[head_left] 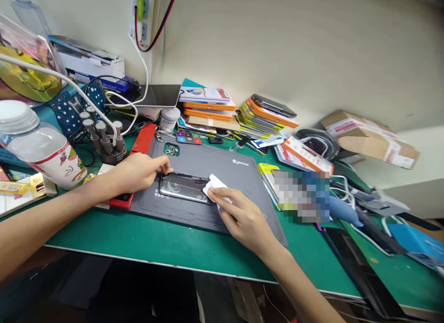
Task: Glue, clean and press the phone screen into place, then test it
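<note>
A smartphone (185, 186) with a dark, glossy, smudged face lies on a grey work mat (194, 220). My left hand (140, 171) rests at the phone's upper left corner, its fingers curled and the fingertips at the edge; whether they pinch anything is hidden. At the phone's right end, my right hand (243, 214) presses a folded white wipe (215, 183) against the face, fingers closed on it. Small screws (171, 150) lie in a recess near the mat's top left.
On the left stand a clear jar (45, 147) and a rack of screwdrivers (106, 140). Stacked boxes (208, 105) line the wall behind the mat. To the right lie cables, a heat-gun-like tool (371, 230) and a long black panel (357, 263). The green table's front edge (166, 263) runs below.
</note>
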Action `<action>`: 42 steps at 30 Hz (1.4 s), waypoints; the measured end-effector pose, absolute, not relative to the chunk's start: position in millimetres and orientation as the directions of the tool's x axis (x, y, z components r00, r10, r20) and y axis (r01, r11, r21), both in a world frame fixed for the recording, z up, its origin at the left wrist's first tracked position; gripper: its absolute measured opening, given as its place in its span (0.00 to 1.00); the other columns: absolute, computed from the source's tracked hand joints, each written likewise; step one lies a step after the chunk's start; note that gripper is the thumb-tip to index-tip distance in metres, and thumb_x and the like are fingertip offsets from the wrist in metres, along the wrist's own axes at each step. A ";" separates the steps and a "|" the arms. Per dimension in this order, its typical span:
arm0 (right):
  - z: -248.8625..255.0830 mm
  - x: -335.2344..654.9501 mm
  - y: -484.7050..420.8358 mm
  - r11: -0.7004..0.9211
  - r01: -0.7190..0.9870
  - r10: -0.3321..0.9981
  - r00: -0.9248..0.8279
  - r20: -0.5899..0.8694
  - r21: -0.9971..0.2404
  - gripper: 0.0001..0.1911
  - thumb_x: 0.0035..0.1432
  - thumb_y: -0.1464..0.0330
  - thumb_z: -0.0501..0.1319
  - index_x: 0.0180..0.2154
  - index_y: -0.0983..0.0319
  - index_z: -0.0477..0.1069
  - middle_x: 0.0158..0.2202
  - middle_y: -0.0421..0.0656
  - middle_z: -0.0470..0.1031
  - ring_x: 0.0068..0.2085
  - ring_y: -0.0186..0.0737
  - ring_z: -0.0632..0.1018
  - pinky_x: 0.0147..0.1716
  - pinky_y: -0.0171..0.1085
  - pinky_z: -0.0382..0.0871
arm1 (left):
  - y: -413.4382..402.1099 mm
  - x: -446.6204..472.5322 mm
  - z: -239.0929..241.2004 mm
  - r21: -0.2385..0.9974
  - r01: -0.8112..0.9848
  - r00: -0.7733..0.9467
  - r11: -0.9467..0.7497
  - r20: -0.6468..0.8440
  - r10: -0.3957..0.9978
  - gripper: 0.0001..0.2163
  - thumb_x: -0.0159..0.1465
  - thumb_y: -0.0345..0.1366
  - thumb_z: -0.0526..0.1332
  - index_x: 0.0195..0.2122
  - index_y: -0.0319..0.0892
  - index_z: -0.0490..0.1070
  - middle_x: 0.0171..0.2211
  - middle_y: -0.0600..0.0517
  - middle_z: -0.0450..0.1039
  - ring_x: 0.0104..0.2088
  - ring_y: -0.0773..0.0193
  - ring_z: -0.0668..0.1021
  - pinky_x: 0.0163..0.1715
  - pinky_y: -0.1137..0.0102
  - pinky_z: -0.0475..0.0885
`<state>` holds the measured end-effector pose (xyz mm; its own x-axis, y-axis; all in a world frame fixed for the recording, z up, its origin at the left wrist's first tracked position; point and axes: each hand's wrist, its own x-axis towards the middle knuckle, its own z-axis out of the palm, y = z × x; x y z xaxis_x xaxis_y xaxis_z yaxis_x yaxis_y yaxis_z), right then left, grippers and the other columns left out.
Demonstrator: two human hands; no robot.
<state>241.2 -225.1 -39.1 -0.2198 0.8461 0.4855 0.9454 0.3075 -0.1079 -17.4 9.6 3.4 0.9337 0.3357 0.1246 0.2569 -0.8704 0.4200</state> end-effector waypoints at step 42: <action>-24.3 215.4 -154.4 0.378 0.908 0.872 -0.282 0.401 -0.183 0.24 0.66 0.78 0.52 0.57 0.59 0.78 0.54 0.49 0.82 0.54 0.50 0.82 0.53 0.52 0.79 | 3.2 -17.8 2.0 0.330 0.262 0.936 -0.907 0.143 0.322 0.19 0.64 0.21 0.55 0.52 0.46 0.73 0.48 0.55 0.85 0.44 0.60 0.87 0.44 0.71 0.77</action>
